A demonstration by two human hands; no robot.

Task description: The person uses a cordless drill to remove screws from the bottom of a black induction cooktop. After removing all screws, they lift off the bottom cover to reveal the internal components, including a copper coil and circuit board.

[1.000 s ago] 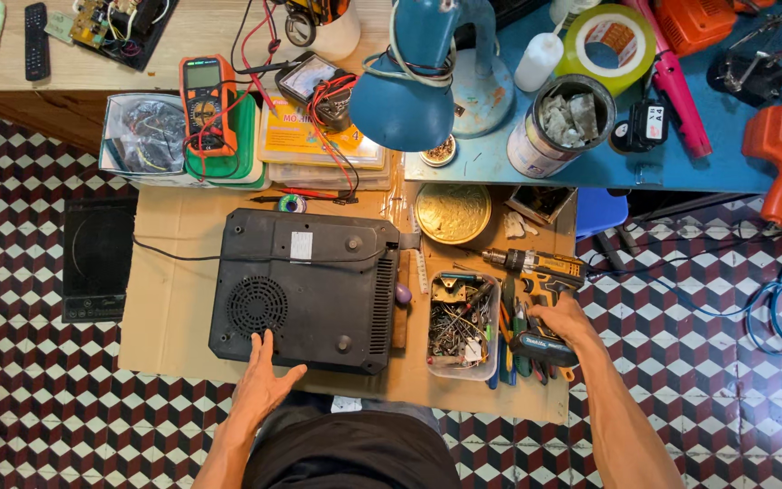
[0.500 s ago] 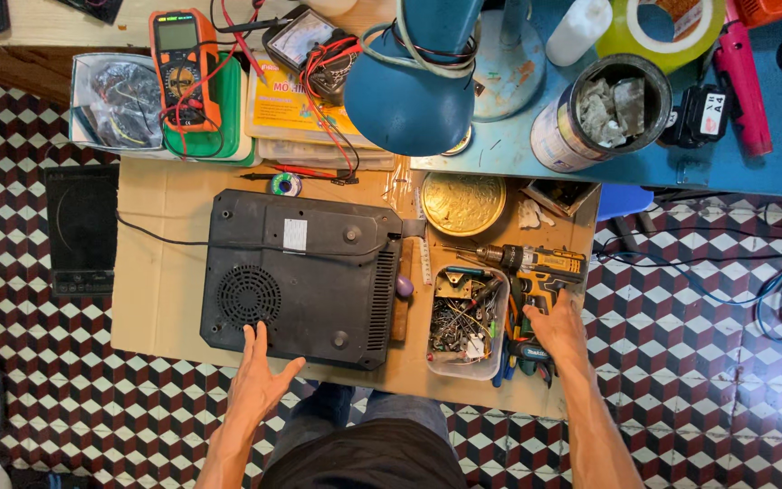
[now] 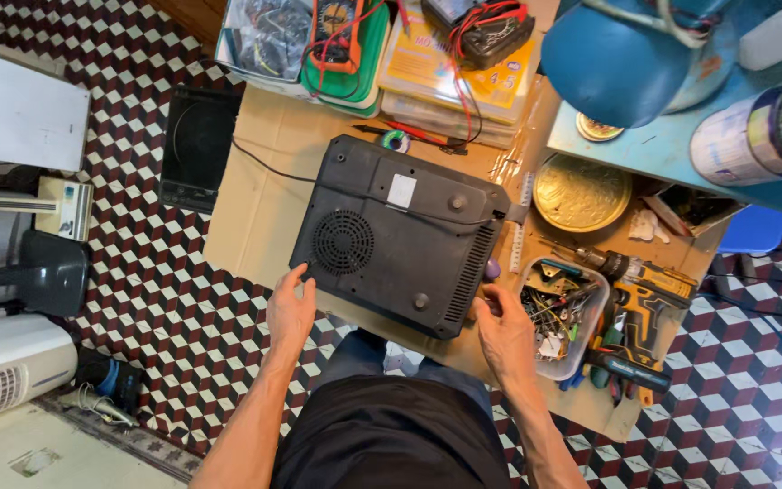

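Repair workshop: cordless drill [image 3: 640, 294], tray of screws [image 3: 558, 317], multimeter [image 3: 337, 32], cluttered blue workbench [image 3: 672, 149].

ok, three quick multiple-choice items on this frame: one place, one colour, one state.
1. Where is the drill? A left of the cooker B right of the parts tray C on the blue table
2. Colour of the cooker underside? A black B white C yellow
3. State of the hands? A both holding tools B both empty at the cooker's near edge C one on the drill

B: it lies right of the tray.
A: casing is black.
B: left hand and right hand hold nothing.
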